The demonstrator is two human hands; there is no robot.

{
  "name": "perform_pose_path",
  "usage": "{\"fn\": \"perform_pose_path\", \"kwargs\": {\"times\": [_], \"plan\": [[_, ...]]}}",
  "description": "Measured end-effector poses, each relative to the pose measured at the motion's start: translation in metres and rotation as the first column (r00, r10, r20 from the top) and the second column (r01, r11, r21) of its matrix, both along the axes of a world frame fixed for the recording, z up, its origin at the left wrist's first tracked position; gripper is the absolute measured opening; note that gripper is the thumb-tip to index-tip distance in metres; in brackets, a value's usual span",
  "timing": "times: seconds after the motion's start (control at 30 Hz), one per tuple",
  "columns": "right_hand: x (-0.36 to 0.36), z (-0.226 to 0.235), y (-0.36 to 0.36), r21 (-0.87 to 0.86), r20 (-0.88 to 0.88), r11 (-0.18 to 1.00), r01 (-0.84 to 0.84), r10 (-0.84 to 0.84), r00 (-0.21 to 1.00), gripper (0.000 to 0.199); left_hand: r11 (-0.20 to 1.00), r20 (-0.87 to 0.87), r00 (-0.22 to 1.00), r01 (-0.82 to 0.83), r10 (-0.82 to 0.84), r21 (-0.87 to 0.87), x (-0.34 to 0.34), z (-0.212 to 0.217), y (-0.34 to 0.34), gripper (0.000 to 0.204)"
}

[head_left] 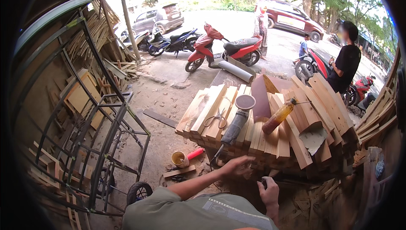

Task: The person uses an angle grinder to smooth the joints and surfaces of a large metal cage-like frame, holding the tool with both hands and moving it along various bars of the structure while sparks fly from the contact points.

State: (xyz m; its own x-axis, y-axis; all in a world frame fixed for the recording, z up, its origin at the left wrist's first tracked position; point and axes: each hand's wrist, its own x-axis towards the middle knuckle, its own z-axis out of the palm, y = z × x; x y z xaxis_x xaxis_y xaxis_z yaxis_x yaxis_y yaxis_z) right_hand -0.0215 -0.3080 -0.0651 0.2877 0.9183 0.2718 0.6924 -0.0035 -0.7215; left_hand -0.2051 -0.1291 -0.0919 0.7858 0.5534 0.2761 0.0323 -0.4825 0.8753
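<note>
My left hand [237,165] is stretched out with fingers apart, in front of the near edge of the stacked wooden blocks [203,111]. My right hand [269,190] is close by on the right, its fingers curled; anything small in them I cannot make out. On the stack lies a grey angle grinder [236,124] with a round sanding disc, its cord hanging down near my left hand. Scissors [217,119] rest left of the grinder. A bottle of amber liquid [277,117] with a thin nozzle lies to the right, beside a curled brown sheet [261,99] and a pale torn sheet [314,140].
Left stands a black metal frame [105,145] with small wheels. A tin can [179,159], a red-handled tool [195,153] and a wood offcut [179,171] lie on the ground. Beyond are motorcycles [232,48] and people; a person in black [347,61] stands behind the stack.
</note>
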Motion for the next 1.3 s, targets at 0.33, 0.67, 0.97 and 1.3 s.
{"fn": "perform_pose_path", "kwargs": {"times": [0.33, 0.67, 0.97, 1.3], "plan": [[-0.03, -0.001, 0.061, -0.441, 0.156, 0.778, -0.448, 0.558, 0.815, 0.042, 0.69, -0.807, 0.546, -0.674, 0.225, -0.264, -0.277, -0.313, -0.109, 0.077], [-0.089, -0.023, 0.124, -0.585, 0.209, 0.529, -0.614, 0.83, 0.516, 0.043, -0.036, -0.839, 0.469, -0.867, 0.277, -0.497, -0.311, -0.325, -0.222, 0.065], [-0.152, -0.053, 0.114, -0.676, 0.168, 0.361, -0.642, 0.924, 0.343, 0.047, 0.204, -0.86, 0.427, -0.902, 0.281, -0.381, -0.345, -0.32, -0.238, 0.082], [-0.215, -0.049, 0.09, -0.657, 0.177, 0.324, -0.68, 0.944, 0.279, 0.048, 0.208, -0.819, 0.501, -0.864, 0.281, -0.458, -0.373, -0.313, -0.245, 0.063]]}}
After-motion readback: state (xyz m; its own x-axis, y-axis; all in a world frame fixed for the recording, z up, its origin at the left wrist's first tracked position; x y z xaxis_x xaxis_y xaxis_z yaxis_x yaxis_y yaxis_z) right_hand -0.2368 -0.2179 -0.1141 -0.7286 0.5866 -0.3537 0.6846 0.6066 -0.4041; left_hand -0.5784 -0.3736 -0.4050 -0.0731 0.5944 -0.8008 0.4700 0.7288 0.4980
